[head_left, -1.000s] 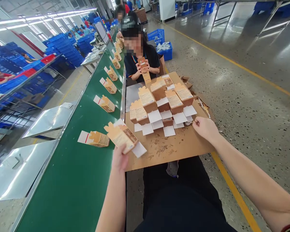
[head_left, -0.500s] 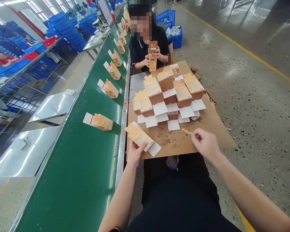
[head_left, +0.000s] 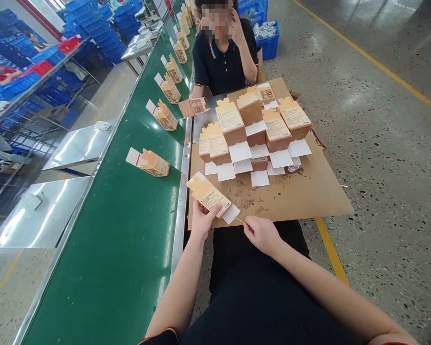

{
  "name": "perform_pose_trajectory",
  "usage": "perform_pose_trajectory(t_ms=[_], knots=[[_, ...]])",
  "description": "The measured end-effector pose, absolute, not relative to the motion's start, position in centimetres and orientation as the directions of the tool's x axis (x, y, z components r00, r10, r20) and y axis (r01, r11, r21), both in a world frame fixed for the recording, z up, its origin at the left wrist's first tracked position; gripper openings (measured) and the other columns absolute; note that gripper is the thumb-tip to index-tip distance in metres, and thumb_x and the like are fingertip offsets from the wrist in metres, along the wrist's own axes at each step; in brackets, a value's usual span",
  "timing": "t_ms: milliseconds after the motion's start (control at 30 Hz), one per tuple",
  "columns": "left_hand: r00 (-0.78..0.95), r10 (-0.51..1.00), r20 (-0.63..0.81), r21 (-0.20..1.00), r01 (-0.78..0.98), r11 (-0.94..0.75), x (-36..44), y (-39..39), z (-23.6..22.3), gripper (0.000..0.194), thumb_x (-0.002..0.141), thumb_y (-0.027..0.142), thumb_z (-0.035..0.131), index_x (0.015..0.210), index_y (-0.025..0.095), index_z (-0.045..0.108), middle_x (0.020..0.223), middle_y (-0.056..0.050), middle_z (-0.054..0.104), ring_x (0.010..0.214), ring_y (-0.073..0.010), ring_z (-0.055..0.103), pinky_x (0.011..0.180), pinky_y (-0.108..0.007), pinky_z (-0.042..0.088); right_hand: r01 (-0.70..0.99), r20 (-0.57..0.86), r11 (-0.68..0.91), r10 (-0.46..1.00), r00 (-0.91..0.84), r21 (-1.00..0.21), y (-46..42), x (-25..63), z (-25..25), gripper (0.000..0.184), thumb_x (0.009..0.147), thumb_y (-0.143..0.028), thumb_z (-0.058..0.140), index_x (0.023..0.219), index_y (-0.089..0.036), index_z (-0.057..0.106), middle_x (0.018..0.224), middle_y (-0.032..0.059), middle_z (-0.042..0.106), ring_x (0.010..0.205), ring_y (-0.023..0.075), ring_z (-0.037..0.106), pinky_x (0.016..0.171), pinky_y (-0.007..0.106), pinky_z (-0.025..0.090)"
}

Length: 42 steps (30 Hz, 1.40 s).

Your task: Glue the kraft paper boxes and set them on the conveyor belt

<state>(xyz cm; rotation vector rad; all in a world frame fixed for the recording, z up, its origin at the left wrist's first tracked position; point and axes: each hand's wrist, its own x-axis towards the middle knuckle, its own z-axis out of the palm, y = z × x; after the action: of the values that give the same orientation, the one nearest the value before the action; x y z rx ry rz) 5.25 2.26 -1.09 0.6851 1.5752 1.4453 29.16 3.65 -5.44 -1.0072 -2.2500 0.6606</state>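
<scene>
My left hand (head_left: 203, 220) grips a small printed carton (head_left: 209, 193) at the table's near left corner, thumb on its printed face. A white flap (head_left: 231, 214) sticks out from the carton's near end. Closed in a fist, my right hand (head_left: 264, 234) pinches a thin light-coloured stick (head_left: 239, 220), whose tip lies at the edge of that flap; whether it touches cannot be made out. Beyond both hands, several similar cartons (head_left: 230, 116) lie piled with their white flaps open toward me.
A cardboard sheet (head_left: 301, 194) covers the table. To the left runs a green conveyor belt (head_left: 111, 235) with a row of cartons (head_left: 154, 163). Opposite sits a co-worker (head_left: 224, 67), one hand raised to the head; another carton (head_left: 193, 107) is at the belt's edge. Blue crates (head_left: 267, 45) stand behind.
My right hand has moved left with the stick, up to the flap of the carton in my left hand. The co-worker's carton has gone from chest height down to the belt's edge.
</scene>
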Motion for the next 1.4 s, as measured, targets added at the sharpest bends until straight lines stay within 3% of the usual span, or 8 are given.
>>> perform_pose_trajectory(t_ms=[167, 533, 767, 900, 1067, 1267, 1333, 1400], knots=[[-0.529, 0.835, -0.149, 0.986, -0.011, 0.169, 6.5, 1.1, -1.8, 0.086, 0.062, 0.047, 0.107, 0.128, 0.027, 0.056, 0.134, -0.013, 0.075, 0.129, -0.0334, 0.075, 0.112, -0.05, 0.061, 0.475, 0.31, 0.499, 0.852, -0.422, -0.725, 4.3, 31.0, -4.9, 0.034, 0.109, -0.021, 0.051, 0.075, -0.025, 0.047, 0.065, -0.0026, 0.052, 0.058, 0.0136, 0.048, 0.061, 0.027, 0.038], [-0.625, 0.781, 0.022, 0.881, 0.381, 0.28, 8.7, -1.3, -3.7, 0.086, 0.061, 0.05, 0.103, 0.122, 0.029, 0.046, 0.119, -0.009, 0.072, 0.112, -0.035, 0.079, 0.09, -0.05, 0.067, 0.428, 0.327, 0.398, 0.916, -0.231, -0.811, 3.6, 34.0, -3.1, 0.032, 0.108, -0.024, 0.056, 0.077, -0.025, 0.049, 0.062, -0.0047, 0.051, 0.053, 0.0121, 0.048, 0.055, 0.025, 0.04], [-0.665, 0.746, -0.038, 0.857, 0.362, 0.367, 9.7, -1.1, -4.1, 0.086, 0.06, 0.052, 0.104, 0.12, 0.03, 0.046, 0.114, -0.011, 0.073, 0.117, -0.0424, 0.078, 0.096, -0.057, 0.065, 0.444, 0.238, 0.311, 0.948, -0.212, -0.84, 2.8, 34.7, -2.7, 0.034, 0.109, -0.033, 0.054, 0.076, -0.025, 0.052, 0.062, -0.0038, 0.052, 0.052, 0.0125, 0.047, 0.055, 0.026, 0.042], [-0.671, 0.741, -0.029, 0.927, 0.26, 0.271, 8.2, -0.6, -3.4, 0.09, 0.056, 0.05, 0.108, 0.121, 0.031, 0.049, 0.123, -0.012, 0.073, 0.126, -0.0425, 0.075, 0.105, -0.058, 0.063, 0.438, 0.205, 0.282, 0.955, -0.215, -0.854, 3.3, 34.8, -2.5, 0.04, 0.111, -0.041, 0.053, 0.074, -0.026, 0.052, 0.061, -0.0025, 0.052, 0.053, 0.0139, 0.048, 0.055, 0.027, 0.043], [-0.875, 0.464, 0.141, 0.97, 0.216, 0.111, -1.4, -0.5, -1.4, 0.099, 0.053, 0.046, 0.11, 0.123, 0.031, 0.042, 0.137, -0.012, 0.068, 0.129, -0.0361, 0.073, 0.115, -0.06, 0.059, 0.441, 0.251, 0.295, 0.955, -0.156, -0.848, 4.7, 35.8, -2.0, 0.042, 0.11, -0.046, 0.056, 0.073, -0.026, 0.056, 0.058, -0.0032, 0.05, 0.05, 0.0133, 0.044, 0.052, 0.027, 0.041], [-0.931, 0.365, -0.006, 0.933, 0.125, 0.336, -10.4, -1.3, 0.0, 0.097, 0.048, 0.028, 0.108, 0.115, 0.029, 0.038, 0.126, -0.008, 0.066, 0.131, -0.0353, 0.071, 0.121, -0.064, 0.052, 0.434, 0.298, 0.342, 0.94, -0.167, -0.833, 6.8, 36.0, -1.7, 0.049, 0.111, -0.053, 0.057, 0.071, -0.026, 0.056, 0.057, -0.0028, 0.051, 0.049, 0.0132, 0.044, 0.05, 0.027, 0.041], [-0.937, 0.344, 0.054, 0.929, 0.173, 0.327, -9.8, -2.3, -0.6, 0.098, 0.051, 0.028, 0.107, 0.121, 0.029, 0.04, 0.131, -0.009, 0.063, 0.139, -0.036, 0.065, 0.127, -0.064, 0.046, 0.45, 0.303, 0.34, 0.94, -0.154, -0.826, 7.0, 36.6, -1.6, 0.051, 0.111, -0.056, 0.057, 0.07, -0.026, 0.057, 0.057, -0.0023, 0.051, 0.048, 0.0135, 0.045, 0.05, 0.027, 0.041], [-0.931, 0.267, 0.25, 0.906, 0.322, 0.274, -8.0, -3.4, -1.5, 0.095, 0.057, 0.034, 0.105, 0.128, 0.03, 0.041, 0.137, -0.009, 0.057, 0.146, -0.0362, 0.059, 0.131, -0.064, 0.041, 0.483, 0.312, 0.325, 0.944, -0.109, -0.813, 6.8, 37.6, -1.4, 0.052, 0.111, -0.058, 0.056, 0.07, -0.026, 0.057, 0.056, -0.0021, 0.05, 0.048, 0.014, 0.045, 0.05, 0.028, 0.041]])
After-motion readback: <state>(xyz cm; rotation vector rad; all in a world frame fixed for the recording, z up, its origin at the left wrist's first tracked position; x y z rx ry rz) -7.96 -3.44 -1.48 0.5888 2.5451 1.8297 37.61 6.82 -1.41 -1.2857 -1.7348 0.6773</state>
